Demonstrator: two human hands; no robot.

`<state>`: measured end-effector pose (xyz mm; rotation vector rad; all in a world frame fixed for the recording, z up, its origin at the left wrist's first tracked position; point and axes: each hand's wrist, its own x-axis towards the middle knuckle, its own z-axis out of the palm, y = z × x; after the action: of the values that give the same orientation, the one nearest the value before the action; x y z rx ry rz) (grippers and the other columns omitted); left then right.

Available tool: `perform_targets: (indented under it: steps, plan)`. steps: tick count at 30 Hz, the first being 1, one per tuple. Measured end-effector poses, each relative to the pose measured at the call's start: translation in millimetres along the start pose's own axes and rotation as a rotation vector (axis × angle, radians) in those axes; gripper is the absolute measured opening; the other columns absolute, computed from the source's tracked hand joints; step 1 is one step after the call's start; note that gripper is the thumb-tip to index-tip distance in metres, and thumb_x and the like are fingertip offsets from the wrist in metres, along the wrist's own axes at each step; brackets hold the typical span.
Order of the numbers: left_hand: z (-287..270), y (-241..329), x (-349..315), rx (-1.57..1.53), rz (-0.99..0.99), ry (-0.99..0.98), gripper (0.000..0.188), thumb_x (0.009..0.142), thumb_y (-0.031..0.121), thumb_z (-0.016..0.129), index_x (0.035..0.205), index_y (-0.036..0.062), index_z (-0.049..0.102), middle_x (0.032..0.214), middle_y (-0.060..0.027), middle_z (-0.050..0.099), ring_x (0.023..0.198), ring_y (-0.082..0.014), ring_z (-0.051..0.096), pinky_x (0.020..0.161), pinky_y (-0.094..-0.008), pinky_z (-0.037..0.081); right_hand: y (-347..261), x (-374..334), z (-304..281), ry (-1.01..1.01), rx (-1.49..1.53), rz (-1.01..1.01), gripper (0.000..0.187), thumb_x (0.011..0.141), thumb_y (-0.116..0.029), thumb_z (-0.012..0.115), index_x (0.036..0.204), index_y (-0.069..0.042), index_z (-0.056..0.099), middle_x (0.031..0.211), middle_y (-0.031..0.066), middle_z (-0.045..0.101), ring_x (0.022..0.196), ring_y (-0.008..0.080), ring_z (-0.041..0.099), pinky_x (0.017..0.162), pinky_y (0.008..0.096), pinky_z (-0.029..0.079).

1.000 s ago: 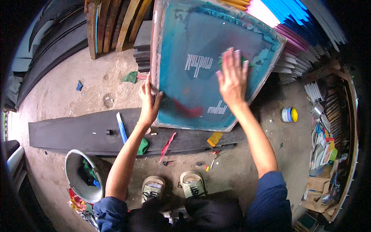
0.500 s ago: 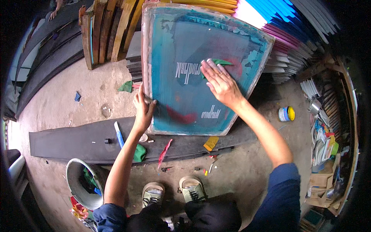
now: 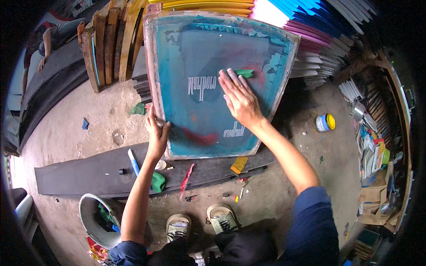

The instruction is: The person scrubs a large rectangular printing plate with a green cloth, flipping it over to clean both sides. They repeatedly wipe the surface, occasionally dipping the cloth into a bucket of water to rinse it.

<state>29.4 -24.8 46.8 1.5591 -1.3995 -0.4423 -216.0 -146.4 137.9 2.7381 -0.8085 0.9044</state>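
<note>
Framed screen [image 3: 195, 108] is held up tilted in front of the person, lower edge over the dark panel [image 3: 80, 173] on the floor [image 3: 102, 124]; what bears its weight can't be told. Frame's left edge is gripped by the left hand [image 3: 157, 135], thumb on the near side. Right hand [image 3: 241, 101] is laid flat on the screen's face, fingers extended, nothing clenched; green cloth [image 3: 244, 73] is pinned beneath and pokes out past the fingertips. Progress: looks partway through. Middle around the upper pale lettering [image 3: 202, 88] reads fairly even, but a red smear [image 3: 199, 136] is left low down, fainter red is seen right of the cloth, and patchy teal coating [image 3: 275, 64] is left along the top and right borders. Surface: dark panel is littered with a blue cutter [image 3: 133, 163], green rag [image 3: 158, 181], red strip [image 3: 187, 179] and yellow scrap [image 3: 238, 165]. Room: bucket [image 3: 84, 217] is parked by the left forearm, yellow-lidded tin [image 3: 325, 123] is set on the floor at right. Wooden frames [image 3: 104, 48] are stacked upper left, coloured sheets [image 3: 310, 15] upper right, cardboard [image 3: 372, 197] far right. Another person [image 3: 45, 42] is partly seen at upper left.
</note>
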Motion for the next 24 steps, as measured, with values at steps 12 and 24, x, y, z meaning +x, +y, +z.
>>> perform_targets:
  steps: [12, 24]
  plan:
    - [1, -1, -1, 0.01, 0.065, 0.038, 0.072, 0.081, 0.007, 0.053, 0.138, 0.0048, 0.009, 0.13, -0.0249, 0.024, 0.118, -0.0372, 0.024, 0.101, -0.0445, 0.018, 22, 8, -17, 0.096, -0.447, 0.179, 0.05, 0.085, -0.024, 0.049, 0.133, -0.016, 0.036, 0.142, -0.003, 0.027, 0.131, 0.0197, 0.024, 0.105, 0.0523, 0.015]
    - [1, -2, 0, 0.028, 0.003, -0.003, 0.072, 0.084, 0.012, 0.053, 0.139, 0.0048, 0.007, 0.131, -0.0208, 0.024, 0.12, -0.0326, 0.026, 0.101, -0.0392, 0.019, -6, 27, 12, 0.221, -0.227, 0.165, 0.054, 0.082, -0.018, 0.051, 0.133, -0.007, 0.034, 0.141, 0.0079, 0.028, 0.131, 0.0274, 0.022, 0.105, 0.0491, 0.018]
